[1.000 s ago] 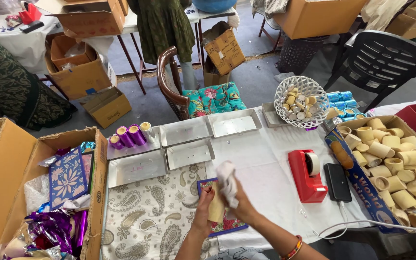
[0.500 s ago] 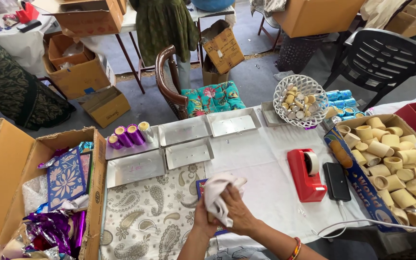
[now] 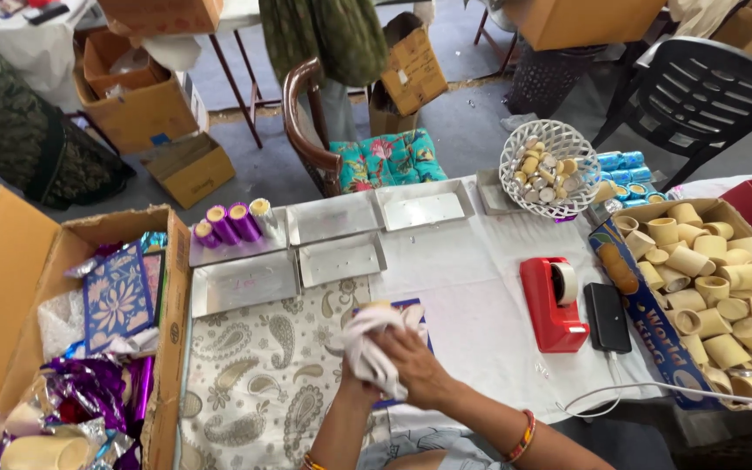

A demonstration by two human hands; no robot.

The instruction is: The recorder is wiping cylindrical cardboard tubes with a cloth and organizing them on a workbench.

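white cloth point(image 3: 365, 346) bunched under right hand point(image 3: 413, 364), fingers clenched on it; left hand point(image 3: 347, 380) hidden beneath, grip unclear.

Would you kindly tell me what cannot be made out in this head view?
- The left hand: mostly covered by the white cloth and the right hand.
- The cream tube inside the cloth: only its top shows.
- The blue patterned card beneath: largely hidden by the hands.

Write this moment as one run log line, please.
right hand: presses white cloth | left hand: under cloth, mostly hidden | nearby: red tape dispenser
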